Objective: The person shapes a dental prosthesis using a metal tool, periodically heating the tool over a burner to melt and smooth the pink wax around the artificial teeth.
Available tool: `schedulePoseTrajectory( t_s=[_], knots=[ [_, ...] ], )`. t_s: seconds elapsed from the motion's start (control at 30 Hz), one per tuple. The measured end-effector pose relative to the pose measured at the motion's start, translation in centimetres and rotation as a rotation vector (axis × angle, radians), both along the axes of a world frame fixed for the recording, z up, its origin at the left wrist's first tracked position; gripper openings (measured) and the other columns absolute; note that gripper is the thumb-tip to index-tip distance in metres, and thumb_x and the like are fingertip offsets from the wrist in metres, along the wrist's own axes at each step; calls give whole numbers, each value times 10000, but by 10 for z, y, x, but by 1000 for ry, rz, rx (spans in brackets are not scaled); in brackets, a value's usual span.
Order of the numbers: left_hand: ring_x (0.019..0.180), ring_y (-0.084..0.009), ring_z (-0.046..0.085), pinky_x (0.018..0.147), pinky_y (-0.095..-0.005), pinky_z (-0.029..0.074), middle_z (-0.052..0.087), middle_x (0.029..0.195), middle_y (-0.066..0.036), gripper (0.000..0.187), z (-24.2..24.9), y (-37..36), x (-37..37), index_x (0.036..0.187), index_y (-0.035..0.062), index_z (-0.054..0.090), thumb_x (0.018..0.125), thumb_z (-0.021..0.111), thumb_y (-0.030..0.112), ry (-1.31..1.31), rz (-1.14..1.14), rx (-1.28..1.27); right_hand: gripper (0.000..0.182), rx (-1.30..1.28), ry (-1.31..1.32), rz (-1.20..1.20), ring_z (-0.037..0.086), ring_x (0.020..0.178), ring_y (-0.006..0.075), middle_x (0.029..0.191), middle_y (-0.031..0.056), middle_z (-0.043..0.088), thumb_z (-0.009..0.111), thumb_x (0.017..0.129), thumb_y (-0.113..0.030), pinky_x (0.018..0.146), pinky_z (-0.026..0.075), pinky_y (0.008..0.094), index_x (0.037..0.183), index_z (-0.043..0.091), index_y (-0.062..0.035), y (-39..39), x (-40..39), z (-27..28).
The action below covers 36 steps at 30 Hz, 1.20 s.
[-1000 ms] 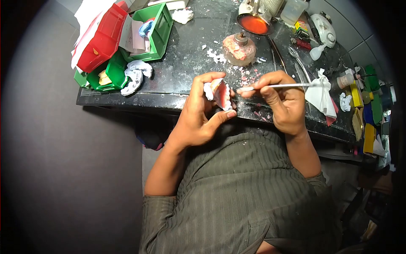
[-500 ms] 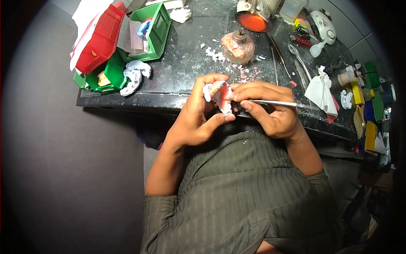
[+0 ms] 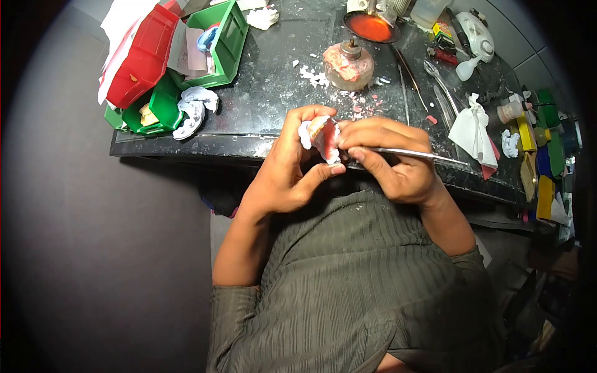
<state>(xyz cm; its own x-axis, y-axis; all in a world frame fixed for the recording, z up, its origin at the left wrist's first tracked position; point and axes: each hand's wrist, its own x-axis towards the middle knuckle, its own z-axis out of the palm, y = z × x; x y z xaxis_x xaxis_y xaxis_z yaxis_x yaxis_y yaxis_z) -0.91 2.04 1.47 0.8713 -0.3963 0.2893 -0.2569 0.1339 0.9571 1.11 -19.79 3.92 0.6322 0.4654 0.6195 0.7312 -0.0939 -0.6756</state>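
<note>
A white dental cast with pink wax (image 3: 326,142) is held up in front of the bench edge, between the thumb and fingers of my left hand (image 3: 292,161). My right hand (image 3: 395,158) pinches a thin metal tool (image 3: 423,153), whose handle sticks out to the right. The tool's working end is hidden behind the fingers, beside the cast. Just beyond the hands, pink and white scraps (image 3: 367,105) lie on the black bench (image 3: 261,74), near a glass burner (image 3: 349,65).
Red (image 3: 140,59) and green (image 3: 227,46) bins stand at the left, with white casts (image 3: 196,110) beside them. A pan of red wax (image 3: 371,27) is at the back. Metal tools, a crumpled tissue (image 3: 472,132) and bottles lie at the right.
The tool's handle has swung slightly, its outer end now showing clearly lower right. Both hands keep nearly the same place. The bench items sit slightly higher and further left in view.
</note>
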Motion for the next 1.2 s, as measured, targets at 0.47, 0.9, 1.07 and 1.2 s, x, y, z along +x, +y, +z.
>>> schedulePoseTrajectory(
  t_s=[0.47,0.9,1.07,1.2],
  knots=[
    [1204,-181,551,957,-337,559,487,1337,-105,716,4,0,1,1468,17,374,838,650,-181,39,-21,110,89,27,16,-53,716,886,260,943,147,731,668,892,40,796,565,340,971,708,43,4,3,0],
    [1097,-155,577,910,-302,541,541,1246,-85,723,5,-4,3,1465,34,392,838,716,-122,70,-11,33,86,1,70,25,716,853,252,951,150,741,656,904,23,783,552,326,960,717,46,-4,2,1],
    [1104,-172,609,919,-322,557,576,1243,-119,699,5,-1,3,1441,22,391,842,725,-114,60,-1,82,85,47,98,-28,721,865,241,949,151,745,656,905,22,784,564,330,953,723,43,0,2,-1],
    [1111,-170,622,908,-338,571,609,1222,-139,674,9,-3,3,1417,10,392,846,732,-104,62,-4,52,77,42,125,17,724,884,247,956,154,746,663,906,21,818,563,345,950,723,42,-2,0,-1]
  ],
)
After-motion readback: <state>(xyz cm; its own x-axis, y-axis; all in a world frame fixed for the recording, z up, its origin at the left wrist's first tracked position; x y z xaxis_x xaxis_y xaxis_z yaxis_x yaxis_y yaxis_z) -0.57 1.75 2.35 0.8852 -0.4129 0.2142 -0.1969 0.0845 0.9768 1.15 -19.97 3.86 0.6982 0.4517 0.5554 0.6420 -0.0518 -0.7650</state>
